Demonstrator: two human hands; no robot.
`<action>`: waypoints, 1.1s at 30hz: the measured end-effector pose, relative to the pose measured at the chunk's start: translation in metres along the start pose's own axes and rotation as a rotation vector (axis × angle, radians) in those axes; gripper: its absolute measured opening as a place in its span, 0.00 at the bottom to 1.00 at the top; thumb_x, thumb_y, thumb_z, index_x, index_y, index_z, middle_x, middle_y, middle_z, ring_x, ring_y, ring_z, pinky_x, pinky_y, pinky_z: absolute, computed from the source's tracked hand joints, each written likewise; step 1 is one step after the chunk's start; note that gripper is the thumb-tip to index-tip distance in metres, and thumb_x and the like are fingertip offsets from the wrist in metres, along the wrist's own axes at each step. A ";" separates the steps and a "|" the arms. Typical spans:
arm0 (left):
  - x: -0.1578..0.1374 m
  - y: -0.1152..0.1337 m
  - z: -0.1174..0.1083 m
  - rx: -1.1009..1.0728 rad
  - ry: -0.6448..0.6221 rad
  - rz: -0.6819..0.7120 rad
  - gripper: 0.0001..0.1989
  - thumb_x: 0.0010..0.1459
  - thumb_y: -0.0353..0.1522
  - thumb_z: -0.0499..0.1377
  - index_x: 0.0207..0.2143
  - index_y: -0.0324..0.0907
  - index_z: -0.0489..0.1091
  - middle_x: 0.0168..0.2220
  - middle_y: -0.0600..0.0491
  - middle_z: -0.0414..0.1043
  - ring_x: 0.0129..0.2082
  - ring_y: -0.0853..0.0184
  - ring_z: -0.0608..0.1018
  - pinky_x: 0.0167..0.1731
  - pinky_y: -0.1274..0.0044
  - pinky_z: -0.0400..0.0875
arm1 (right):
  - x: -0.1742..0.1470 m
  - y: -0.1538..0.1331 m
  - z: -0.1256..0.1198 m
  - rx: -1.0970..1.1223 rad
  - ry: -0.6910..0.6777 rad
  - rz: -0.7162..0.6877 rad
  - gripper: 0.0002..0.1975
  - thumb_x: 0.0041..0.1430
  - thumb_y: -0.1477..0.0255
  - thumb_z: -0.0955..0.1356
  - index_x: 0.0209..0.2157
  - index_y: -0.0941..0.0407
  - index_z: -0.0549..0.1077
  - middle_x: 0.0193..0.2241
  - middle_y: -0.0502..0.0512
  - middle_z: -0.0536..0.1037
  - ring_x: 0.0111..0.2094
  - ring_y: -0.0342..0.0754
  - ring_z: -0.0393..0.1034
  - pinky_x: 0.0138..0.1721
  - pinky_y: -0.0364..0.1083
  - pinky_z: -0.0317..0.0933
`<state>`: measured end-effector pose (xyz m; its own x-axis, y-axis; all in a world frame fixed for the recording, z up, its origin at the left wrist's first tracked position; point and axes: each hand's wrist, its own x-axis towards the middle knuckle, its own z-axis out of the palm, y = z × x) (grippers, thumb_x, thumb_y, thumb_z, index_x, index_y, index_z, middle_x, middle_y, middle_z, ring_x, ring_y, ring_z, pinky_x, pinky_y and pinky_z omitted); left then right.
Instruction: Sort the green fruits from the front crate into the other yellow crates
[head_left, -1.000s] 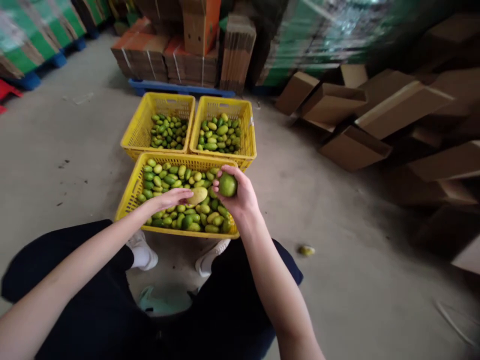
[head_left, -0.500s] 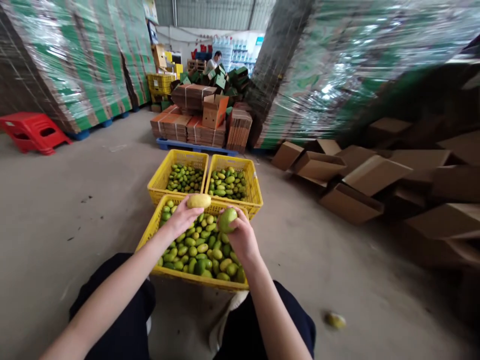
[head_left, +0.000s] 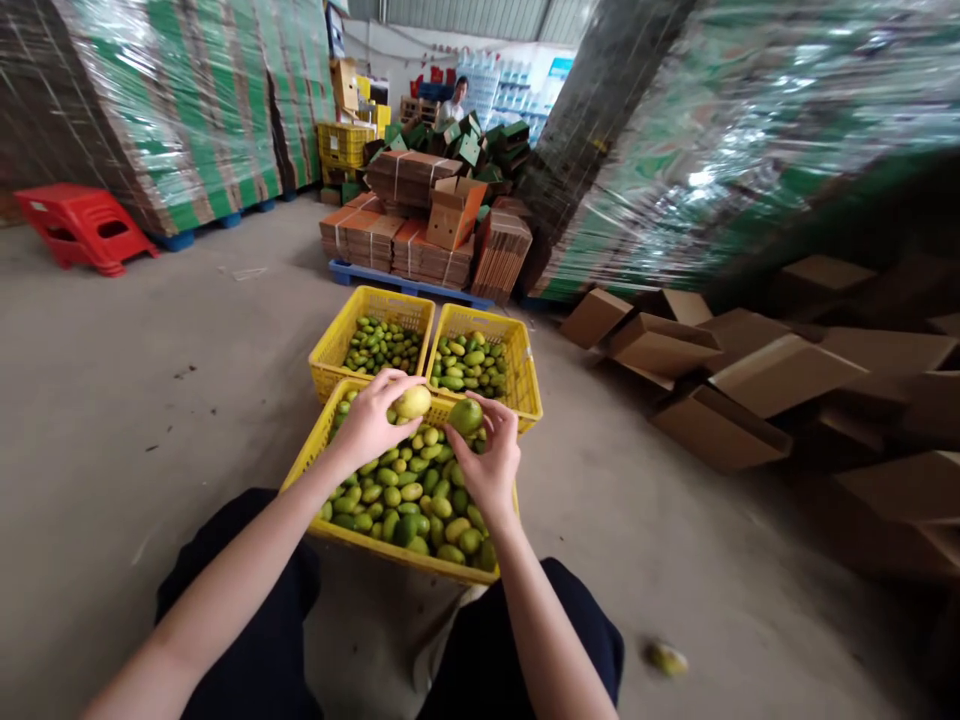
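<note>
My left hand (head_left: 377, 420) grips a pale yellow oval fruit (head_left: 412, 402) between thumb and fingers. In my right hand (head_left: 491, 452) is a green, rounded fruit (head_left: 466, 417), pinched by the thumb and fingertips with its tip facing up. Both fruits look like lemons or small mangoes; I cannot tell which kind. The hands are close together above a yellow plastic crate (head_left: 401, 556) full of similar green and yellowish fruits (head_left: 412, 492). Behind it stand two more yellow crates, a left one (head_left: 327, 352) and a right one (head_left: 527, 375), each partly filled with such fruits.
A single fruit (head_left: 666, 657) lies on the floor at lower right. Open cardboard boxes (head_left: 721, 425) heap up on the right. Bundled flat cartons (head_left: 431, 252) rest on a blue pallet (head_left: 409, 283). At left is a red stool (head_left: 86, 225). A person (head_left: 453, 105) is far back.
My left hand has turned over the yellow fruit, which now shows more end-on. My right hand has turned the green fruit and holds it more by the fingertips. The view has shifted slightly.
</note>
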<state>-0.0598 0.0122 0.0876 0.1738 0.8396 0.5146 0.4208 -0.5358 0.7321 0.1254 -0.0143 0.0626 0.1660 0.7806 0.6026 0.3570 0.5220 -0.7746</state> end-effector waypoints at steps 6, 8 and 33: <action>-0.002 0.000 -0.001 0.220 -0.083 0.131 0.23 0.50 0.28 0.64 0.51 0.46 0.73 0.45 0.50 0.66 0.41 0.64 0.75 0.45 0.72 0.72 | -0.002 0.001 0.006 -0.127 -0.061 -0.180 0.17 0.56 0.75 0.70 0.47 0.50 0.69 0.49 0.59 0.72 0.53 0.55 0.68 0.53 0.58 0.66; -0.002 0.001 -0.001 0.228 -0.080 0.146 0.23 0.50 0.29 0.64 0.51 0.46 0.73 0.43 0.50 0.65 0.40 0.65 0.74 0.45 0.72 0.72 | -0.001 0.002 0.008 -0.101 -0.070 -0.185 0.17 0.57 0.75 0.69 0.48 0.50 0.69 0.47 0.59 0.72 0.51 0.54 0.69 0.52 0.57 0.67; 0.013 -0.010 -0.012 -0.864 -0.151 -0.737 0.25 0.43 0.41 0.72 0.41 0.38 0.72 0.37 0.48 0.78 0.33 0.69 0.78 0.35 0.78 0.73 | 0.012 -0.010 0.012 0.654 -0.168 0.666 0.31 0.39 0.60 0.79 0.45 0.49 0.68 0.32 0.48 0.80 0.31 0.49 0.77 0.32 0.48 0.73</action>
<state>-0.0726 0.0271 0.0928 0.2688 0.9457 -0.1830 -0.2777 0.2580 0.9253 0.1127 -0.0056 0.0750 -0.0030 1.0000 0.0020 -0.3574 0.0008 -0.9339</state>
